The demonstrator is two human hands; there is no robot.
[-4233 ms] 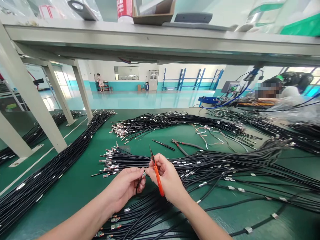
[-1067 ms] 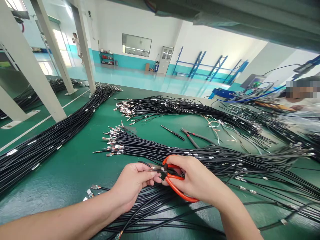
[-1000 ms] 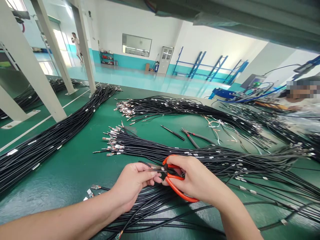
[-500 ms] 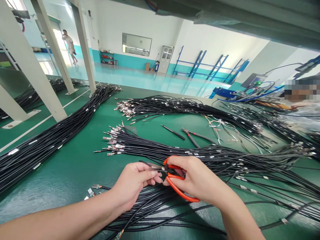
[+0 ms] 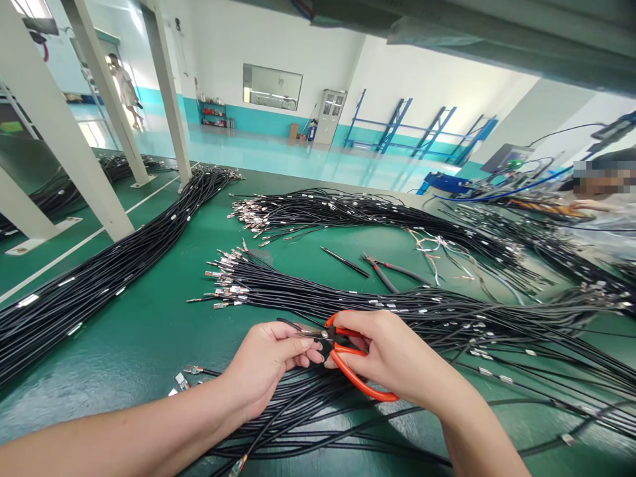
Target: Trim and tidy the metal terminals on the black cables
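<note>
My right hand is wrapped round the orange handles of a pair of scissors, whose blades point left toward my other hand. Pinched between the thumb and fingers of my left hand is a black cable, its short end sticking out at the upper left. The scissor blades lie against the cable at my left fingertips; whether they are cutting into it is hidden by the fingers. Beneath both hands runs a loose bundle of black cables, some with metal connectors at their left ends.
Further bundles of black cable lie beyond my hands and at the left. Dark-handled cutting pliers and a black pen rest on the green table. White posts stand at the left. A co-worker sits at the far right.
My hands, the scissors and the cable hold almost the same position. In the background a walking person has moved left.
</note>
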